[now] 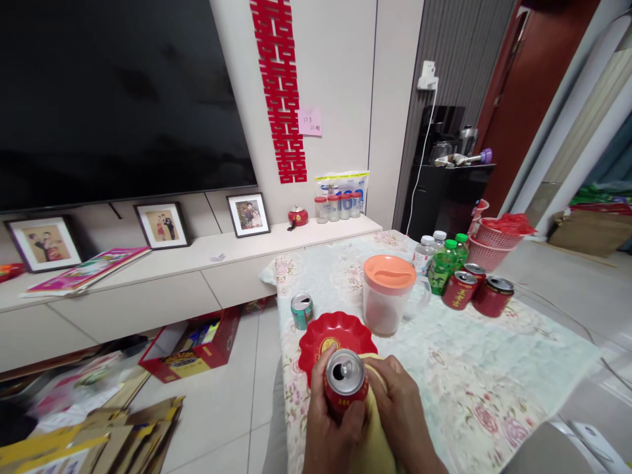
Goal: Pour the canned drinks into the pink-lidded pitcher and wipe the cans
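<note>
An opened red drink can (344, 385) stands upright in my left hand (326, 421), its fingers wrapped round the side and the silver top facing me. My right hand (402, 401) grips a yellow cloth (379, 428) and presses it against the can's right side. Just beyond the can lies a red scalloped plate (340, 327), partly covered by my hands. A small teal can (301, 312) is left of the plate. Behind it to the right stands a translucent pitcher (382, 309) with an orange lid (389, 271).
Several bottles with green or white caps (443, 266) stand at the table's back right, beside three red cans (459, 289). Pink baskets (488, 252) are behind them. The flowered tablecloth (459, 368) covers the table. A low cabinet (197, 263) holds framed photos.
</note>
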Available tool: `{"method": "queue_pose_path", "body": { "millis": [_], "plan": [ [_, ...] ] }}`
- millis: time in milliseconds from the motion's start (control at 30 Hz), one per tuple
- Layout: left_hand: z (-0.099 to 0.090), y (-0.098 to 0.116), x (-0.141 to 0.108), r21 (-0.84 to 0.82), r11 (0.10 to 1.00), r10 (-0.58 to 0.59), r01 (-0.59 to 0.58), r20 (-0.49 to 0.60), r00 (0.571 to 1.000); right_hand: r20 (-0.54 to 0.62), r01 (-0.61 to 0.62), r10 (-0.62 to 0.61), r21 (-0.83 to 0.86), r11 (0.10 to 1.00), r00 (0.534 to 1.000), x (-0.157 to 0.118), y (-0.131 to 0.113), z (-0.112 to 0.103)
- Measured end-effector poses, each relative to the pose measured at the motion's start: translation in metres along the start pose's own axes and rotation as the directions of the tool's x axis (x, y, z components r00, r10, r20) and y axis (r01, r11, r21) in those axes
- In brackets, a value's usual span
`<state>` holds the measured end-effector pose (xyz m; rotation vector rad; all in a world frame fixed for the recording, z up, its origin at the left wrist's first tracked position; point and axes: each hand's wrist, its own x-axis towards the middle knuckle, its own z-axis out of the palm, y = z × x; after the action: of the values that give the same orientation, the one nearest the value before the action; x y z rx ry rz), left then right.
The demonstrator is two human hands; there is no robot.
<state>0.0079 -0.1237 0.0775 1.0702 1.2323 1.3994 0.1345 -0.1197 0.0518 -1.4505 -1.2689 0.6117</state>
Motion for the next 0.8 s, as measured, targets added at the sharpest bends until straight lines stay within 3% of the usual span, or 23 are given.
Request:
{"method": "queue_pose_path", "body": {
  "millis": [133, 233, 333, 600, 800],
  "plan": [
    [0.003, -0.001, -0.001, -0.015, 1.000, -0.001, 0.001, 0.022, 1.000, -0.108, 0.029, -0.017, 0.115, 0.993, 0.994, -0.006, -0.016, -0.003],
    [0.003, -0.001, -0.002, -0.023, 0.999, -0.035, 0.035, 0.032, 0.999, -0.089, 0.052, -0.027, 0.300, 0.953, 0.996, -0.011, -0.032, -0.006],
    [0.002, 0.002, -0.002, -0.051, 0.996, -0.066, 0.067, 0.022, 0.998, -0.084, 0.129, -0.106, 0.355, 0.926, 0.991, -0.017, -0.039, -0.007],
    [-0.003, 0.008, 0.001, -0.027, 0.999, -0.041, 0.039, -0.051, 0.998, -0.308, 0.268, -0.193, 0.221, 0.938, 0.931, -0.035, -0.023, 0.022],
    [0.001, 0.006, -0.001, -0.058, 0.998, -0.028, 0.025, -0.059, 0.998, -0.320, 0.354, -0.333, 0.005, 0.935, 0.887, -0.031, -0.020, 0.022]
  ]
}}
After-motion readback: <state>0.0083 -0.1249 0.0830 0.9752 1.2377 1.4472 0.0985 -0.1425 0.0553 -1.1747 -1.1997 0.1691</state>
